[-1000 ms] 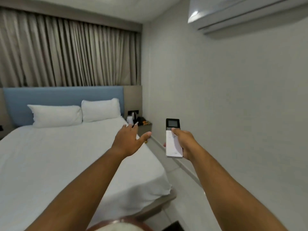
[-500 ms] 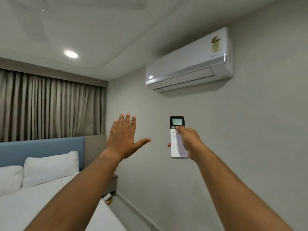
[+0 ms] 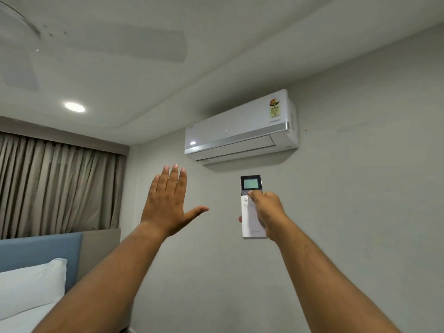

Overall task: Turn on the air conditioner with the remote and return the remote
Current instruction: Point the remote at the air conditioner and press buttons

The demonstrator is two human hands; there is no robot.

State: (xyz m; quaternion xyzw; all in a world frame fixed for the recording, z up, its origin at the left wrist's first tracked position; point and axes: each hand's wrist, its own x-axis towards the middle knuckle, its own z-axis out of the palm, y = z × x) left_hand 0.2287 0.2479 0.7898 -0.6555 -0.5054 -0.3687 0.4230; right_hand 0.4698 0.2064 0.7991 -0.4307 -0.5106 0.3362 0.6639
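Below air conditioner [image 3: 240, 131], right hand [image 3: 269, 212] gripping remote [image 3: 252, 222]

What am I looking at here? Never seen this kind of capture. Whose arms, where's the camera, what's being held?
No machine here: a person wears one wide-angle camera on the head, so you see the room from their eyes and both bare arms reach into the picture from below. The view is tilted up at a wall. The right hand holds a white remote upright, with the thumb pressed just under its small screen, aimed toward the white air conditioner mounted high on the wall. The left hand is empty, its fingers straight and its thumb spread. At lower left a pillow and blue headboard show, with curtains behind and a ceiling light on.
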